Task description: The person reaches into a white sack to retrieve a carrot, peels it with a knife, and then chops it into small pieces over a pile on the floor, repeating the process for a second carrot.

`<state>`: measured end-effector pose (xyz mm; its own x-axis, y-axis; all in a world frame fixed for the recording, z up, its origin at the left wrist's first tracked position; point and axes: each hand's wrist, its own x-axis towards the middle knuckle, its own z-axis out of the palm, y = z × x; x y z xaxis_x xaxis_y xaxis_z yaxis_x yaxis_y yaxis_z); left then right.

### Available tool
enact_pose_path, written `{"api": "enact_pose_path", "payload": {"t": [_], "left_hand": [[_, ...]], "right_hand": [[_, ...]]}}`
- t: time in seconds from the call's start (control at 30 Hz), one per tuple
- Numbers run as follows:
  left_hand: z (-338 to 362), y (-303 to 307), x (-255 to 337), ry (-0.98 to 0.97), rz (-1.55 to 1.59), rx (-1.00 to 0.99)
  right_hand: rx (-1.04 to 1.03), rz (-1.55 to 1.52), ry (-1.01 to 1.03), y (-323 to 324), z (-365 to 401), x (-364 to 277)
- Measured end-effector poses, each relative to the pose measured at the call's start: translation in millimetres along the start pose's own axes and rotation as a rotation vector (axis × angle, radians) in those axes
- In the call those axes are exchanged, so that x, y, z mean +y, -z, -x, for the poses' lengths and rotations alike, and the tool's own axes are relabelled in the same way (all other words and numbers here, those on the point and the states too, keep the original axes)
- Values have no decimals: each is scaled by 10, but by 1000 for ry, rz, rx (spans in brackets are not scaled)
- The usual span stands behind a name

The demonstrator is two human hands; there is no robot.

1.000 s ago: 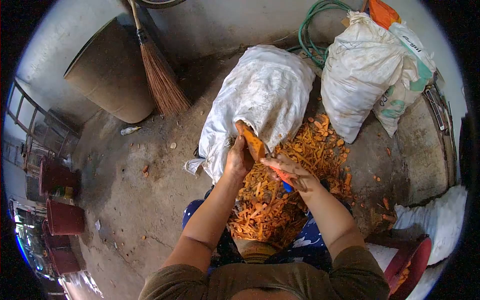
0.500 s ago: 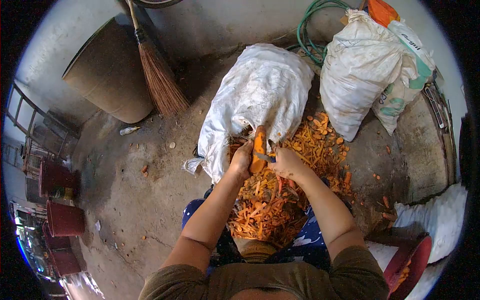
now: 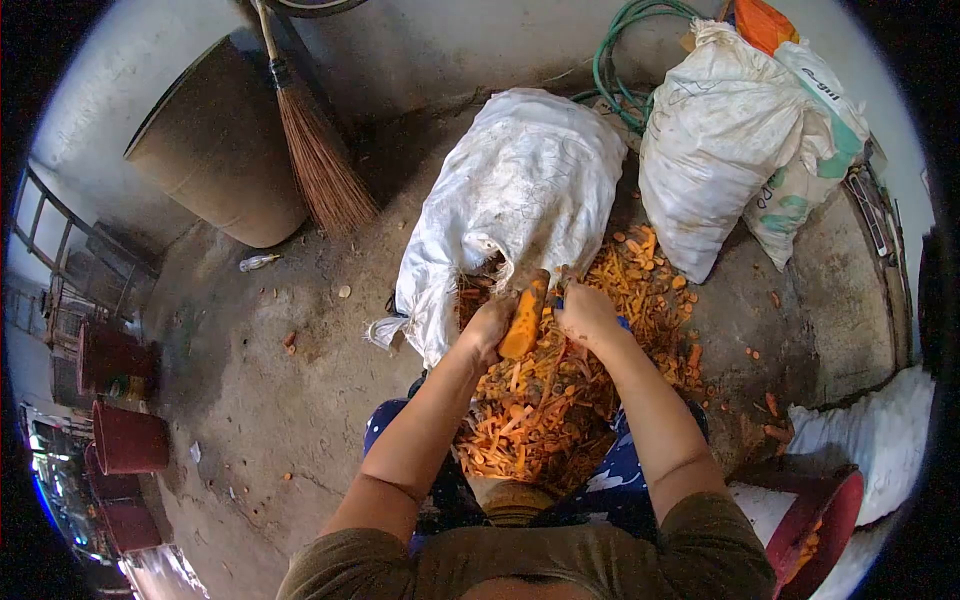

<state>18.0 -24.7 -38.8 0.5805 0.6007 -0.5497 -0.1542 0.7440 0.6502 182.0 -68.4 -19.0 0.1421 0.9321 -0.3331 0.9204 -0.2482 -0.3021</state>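
Landmark: the white woven sack (image 3: 520, 190). It is lying slumped on the rough concrete floor (image 3: 260, 370). Its cloth is creased and dirt-stained, and its mouth is sagging open toward the person.

Left hand (image 3: 487, 325): working just below the sack's mouth, fingers curling closed round the lower end of a carrot (image 3: 526, 312). The carrot is sitting right at the mouth. It is long and tapering, smooth bright orange along most of its length, and dull brown at the blunt end pointing up into the sack.

Right hand (image 3: 585, 315): also just below the mouth, pressing against the carrot's right flank and balled into a tight fist. A sliver of blue handle from a tool (image 3: 620, 322) is poking out at the wrist side. The blade is hidden.

Peelings (image 3: 540, 410): spreading from the sack's mouth down between the forearms and out to the sack's lower right. They are thin curled orange strips mixed with stubby cut ends.

Surroundings:
- A second sack (image 3: 730, 130) is bulging just right of the landmark sack, with green print on it.
- A green hose (image 3: 625, 50) is coiling behind the two.
- A broom (image 3: 315, 150) with stiff brown bristles is leaning to the sack's left.
- A rust-brown drum (image 3: 215, 150) is standing farther left.
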Motion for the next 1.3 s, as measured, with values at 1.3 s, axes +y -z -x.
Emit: {"api": "enact_pose_path", "payload": {"t": [1.3], "left_hand": [[191,-280,-442,293,32,-123]], "right_hand": [[525,-223,-389,266,-37,361]]}}
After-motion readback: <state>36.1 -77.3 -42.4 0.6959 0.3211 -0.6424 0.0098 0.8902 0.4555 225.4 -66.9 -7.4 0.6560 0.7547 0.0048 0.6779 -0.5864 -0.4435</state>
